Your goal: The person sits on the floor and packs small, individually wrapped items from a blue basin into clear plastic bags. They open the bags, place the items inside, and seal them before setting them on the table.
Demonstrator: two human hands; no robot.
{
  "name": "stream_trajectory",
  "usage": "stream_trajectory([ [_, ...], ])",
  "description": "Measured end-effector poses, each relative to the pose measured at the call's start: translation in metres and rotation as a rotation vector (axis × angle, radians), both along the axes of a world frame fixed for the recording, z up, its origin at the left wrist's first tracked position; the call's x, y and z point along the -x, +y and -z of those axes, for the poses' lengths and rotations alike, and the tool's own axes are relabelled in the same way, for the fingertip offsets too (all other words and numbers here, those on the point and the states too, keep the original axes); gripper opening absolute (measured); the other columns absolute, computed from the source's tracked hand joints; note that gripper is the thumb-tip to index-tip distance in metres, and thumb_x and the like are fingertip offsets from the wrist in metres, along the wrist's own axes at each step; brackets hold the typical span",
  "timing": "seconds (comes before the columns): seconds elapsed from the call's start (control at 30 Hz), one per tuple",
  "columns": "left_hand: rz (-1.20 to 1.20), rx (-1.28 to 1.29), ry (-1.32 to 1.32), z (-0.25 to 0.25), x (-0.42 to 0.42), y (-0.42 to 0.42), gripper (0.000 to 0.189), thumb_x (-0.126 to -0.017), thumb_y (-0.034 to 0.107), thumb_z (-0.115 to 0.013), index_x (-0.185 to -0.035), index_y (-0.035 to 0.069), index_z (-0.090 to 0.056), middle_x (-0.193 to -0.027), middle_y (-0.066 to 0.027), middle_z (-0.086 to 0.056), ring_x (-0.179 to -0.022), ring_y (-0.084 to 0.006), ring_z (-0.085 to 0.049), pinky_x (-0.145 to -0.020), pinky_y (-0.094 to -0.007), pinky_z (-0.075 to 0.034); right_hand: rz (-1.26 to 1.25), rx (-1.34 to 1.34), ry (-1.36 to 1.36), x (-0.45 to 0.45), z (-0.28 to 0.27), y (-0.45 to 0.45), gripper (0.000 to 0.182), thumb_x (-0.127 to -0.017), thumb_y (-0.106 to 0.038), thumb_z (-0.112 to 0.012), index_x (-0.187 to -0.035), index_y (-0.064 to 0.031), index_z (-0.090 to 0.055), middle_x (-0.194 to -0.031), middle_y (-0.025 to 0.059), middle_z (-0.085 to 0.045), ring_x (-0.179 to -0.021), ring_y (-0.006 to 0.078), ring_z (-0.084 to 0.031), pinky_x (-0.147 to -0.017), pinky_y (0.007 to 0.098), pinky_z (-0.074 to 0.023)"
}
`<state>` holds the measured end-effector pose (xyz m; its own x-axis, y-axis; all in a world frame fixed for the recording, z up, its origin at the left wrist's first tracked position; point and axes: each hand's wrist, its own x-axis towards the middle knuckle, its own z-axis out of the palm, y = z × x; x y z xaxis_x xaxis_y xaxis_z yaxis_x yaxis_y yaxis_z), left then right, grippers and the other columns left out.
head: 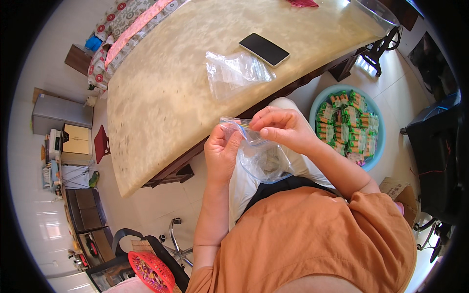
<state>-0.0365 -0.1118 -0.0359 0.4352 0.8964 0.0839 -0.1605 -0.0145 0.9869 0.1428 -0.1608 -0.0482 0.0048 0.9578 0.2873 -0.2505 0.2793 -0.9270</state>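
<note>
My left hand point(223, 150) pinches the upper edge of a small clear zip bag point(249, 135) that has a blue and yellow seal strip. The fingers of my right hand point(280, 126) are closed at the other end of that strip. Below my hands, a clear plastic bag or container point(265, 163) with a blue rim rests on my lap; its contents are hard to make out. On the table point(165, 102) before me lie more clear plastic bags point(238, 73), partly beside a smartphone point(264, 49) with a dark screen.
A teal basin point(383, 143) on the floor at right holds many green-wrapped packs point(348, 124). A red plastic basket point(165, 271) of small wrapped pieces sits on a chair at lower left. A cardboard box point(397, 190) and a black chair point(432, 161) stand at right.
</note>
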Motion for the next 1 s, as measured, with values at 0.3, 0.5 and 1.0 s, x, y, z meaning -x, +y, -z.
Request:
stream_trajectory([
  [0.3,-0.025,-0.098,0.06,0.005,0.003,0.002,0.01,-0.09,0.011,-0.057,-0.095,0.003,-0.061,-0.072,0.0052,-0.052,-0.057,-0.0004,-0.038,-0.05,-0.0159,-0.029,-0.102,0.283,0.231,-0.002,-0.004,0.008,0.028,-0.071,0.009,-0.067,-0.094,-0.004,-0.058,-0.087,0.0,-0.057,-0.079,0.0062,-0.056,-0.073,0.0213,-0.0467],
  [0.5,-0.16,-0.107,0.108,0.001,0.003,0.004,0.009,-0.089,0.01,-0.06,-0.085,0.002,-0.062,-0.068,0.008,-0.05,-0.061,-0.001,-0.04,-0.056,-0.0162,-0.034,-0.137,0.354,-0.029,-0.015,-0.004,0.009,0.024,-0.071,0.003,-0.065,-0.093,-0.0011,-0.057,-0.084,0.0003,-0.057,-0.078,0.0066,-0.053,-0.07,0.0232,-0.0458],
  [1.0,-0.078,-0.281,0.261,-0.001,-0.001,-0.002,0.011,-0.085,0.011,-0.063,-0.078,0.003,-0.06,-0.059,0.0063,-0.049,-0.053,-0.0014,-0.039,-0.048,-0.0187,-0.034,0.031,0.062,-0.165,0.005,-0.014,0.014,0.025,-0.072,-0.003,-0.072,-0.094,-0.0046,-0.06,-0.087,0.0014,-0.059,-0.08,0.0087,-0.055,-0.073,0.0264,-0.0468],
])
